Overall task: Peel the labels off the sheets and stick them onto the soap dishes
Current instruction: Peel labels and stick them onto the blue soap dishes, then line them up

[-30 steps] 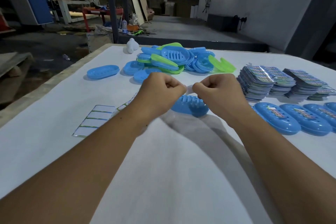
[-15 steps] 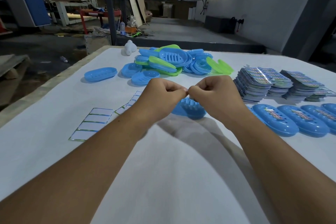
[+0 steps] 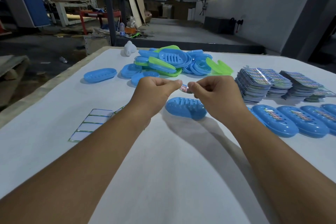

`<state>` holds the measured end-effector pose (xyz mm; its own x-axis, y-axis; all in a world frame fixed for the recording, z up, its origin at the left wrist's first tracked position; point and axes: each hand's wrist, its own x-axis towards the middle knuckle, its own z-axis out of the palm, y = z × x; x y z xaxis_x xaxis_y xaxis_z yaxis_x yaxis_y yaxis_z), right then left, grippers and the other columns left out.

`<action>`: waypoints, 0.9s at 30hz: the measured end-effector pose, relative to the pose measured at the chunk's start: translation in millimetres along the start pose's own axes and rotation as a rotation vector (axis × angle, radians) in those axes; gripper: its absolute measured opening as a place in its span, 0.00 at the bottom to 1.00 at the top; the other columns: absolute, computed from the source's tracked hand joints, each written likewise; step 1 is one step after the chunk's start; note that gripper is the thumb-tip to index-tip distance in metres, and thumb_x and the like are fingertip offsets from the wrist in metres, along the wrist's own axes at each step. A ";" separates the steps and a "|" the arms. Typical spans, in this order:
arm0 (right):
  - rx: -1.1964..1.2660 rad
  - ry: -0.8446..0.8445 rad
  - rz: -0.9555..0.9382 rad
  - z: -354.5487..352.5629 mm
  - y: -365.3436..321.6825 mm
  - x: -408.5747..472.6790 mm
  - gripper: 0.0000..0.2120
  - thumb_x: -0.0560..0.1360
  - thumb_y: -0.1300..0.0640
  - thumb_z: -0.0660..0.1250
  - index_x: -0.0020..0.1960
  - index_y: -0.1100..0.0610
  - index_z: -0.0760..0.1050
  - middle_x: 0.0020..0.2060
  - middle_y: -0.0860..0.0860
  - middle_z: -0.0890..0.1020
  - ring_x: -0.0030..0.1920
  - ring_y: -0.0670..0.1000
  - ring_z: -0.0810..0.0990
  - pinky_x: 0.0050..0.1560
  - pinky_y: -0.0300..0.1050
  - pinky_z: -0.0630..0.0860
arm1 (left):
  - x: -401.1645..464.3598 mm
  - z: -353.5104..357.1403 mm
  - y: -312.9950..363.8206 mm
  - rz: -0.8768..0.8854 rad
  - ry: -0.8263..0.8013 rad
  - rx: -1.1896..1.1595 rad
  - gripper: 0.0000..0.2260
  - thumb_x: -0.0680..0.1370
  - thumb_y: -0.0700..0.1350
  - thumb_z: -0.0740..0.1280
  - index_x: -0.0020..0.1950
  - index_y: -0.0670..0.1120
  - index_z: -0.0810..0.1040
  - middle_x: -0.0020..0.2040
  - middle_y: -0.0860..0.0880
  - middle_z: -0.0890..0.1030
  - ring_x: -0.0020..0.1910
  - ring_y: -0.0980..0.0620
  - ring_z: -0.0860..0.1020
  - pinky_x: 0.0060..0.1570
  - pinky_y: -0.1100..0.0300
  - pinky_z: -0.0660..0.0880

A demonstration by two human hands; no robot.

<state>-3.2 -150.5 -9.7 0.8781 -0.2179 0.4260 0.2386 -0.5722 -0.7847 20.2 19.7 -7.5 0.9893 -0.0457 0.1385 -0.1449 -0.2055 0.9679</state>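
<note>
A small colourful label hangs in the air between my two hands. My left hand pinches its left end and my right hand pinches its right end. Just below them a blue soap dish lies upside down on the white table, its slotted bottom facing up and bare of any label. My right wrist hides its right end. Stacks of label sheets sit at the right. Empty backing sheets lie at the left, partly under my left forearm.
A pile of blue and green soap dishes fills the far middle of the table, with one blue dish apart at the left. A row of labelled blue dishes lines the right side. A small white object stands at the far edge.
My hands have risen off the upside-down dish and drawn a little apart. The label now shows stretched between their fingertips.
</note>
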 end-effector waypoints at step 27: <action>0.022 -0.066 0.300 -8.9 7.2 5.4 0.18 0.70 0.49 0.77 0.32 0.62 0.80 0.27 0.53 0.76 0.29 0.52 0.69 0.29 0.45 0.67 | 6.3 13.7 -14.3 0.095 0.044 0.208 0.10 0.73 0.54 0.75 0.39 0.48 0.85 0.32 0.56 0.83 0.33 0.59 0.81 0.38 0.57 0.78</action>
<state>-0.4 -162.9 -9.1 0.9354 -0.3227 0.1443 -0.0273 -0.4729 -0.8807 28.4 9.0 -23.3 0.9702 -0.0323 0.2402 -0.2328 -0.3997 0.8866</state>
